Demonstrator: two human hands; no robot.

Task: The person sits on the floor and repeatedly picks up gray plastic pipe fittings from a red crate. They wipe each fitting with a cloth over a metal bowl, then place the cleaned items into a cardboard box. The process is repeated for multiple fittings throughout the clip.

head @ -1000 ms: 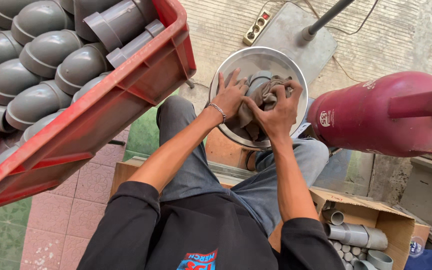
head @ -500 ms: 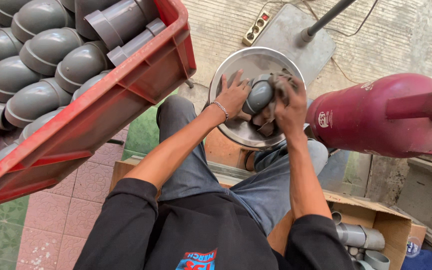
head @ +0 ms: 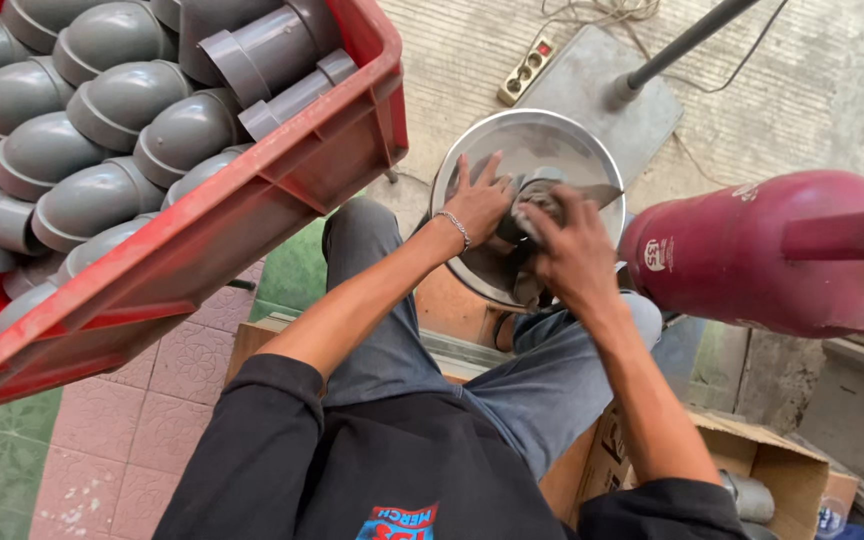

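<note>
Step in hand: I judged I was working a grey pipe fitting [head: 540,205] over the round steel tray [head: 512,150], which rested on my knees.
Left hand [head: 479,203]: fingers spread wide, flat on the tray, at 9 o'clock of the fitting.
Right hand [head: 574,250]: fingers closed around the fitting near the tray's centre.
Around: red crate [head: 282,190] of grey elbows at 10 o'clock; maroon gas cylinder [head: 752,255] at 3 o'clock.
Next move: I judged it called for a firm hold on the fitting and a steady tray.

Both hands, left hand [head: 479,203] and right hand [head: 570,252], press a grey fitting [head: 532,200] into a steel bowl [head: 552,135].
</note>
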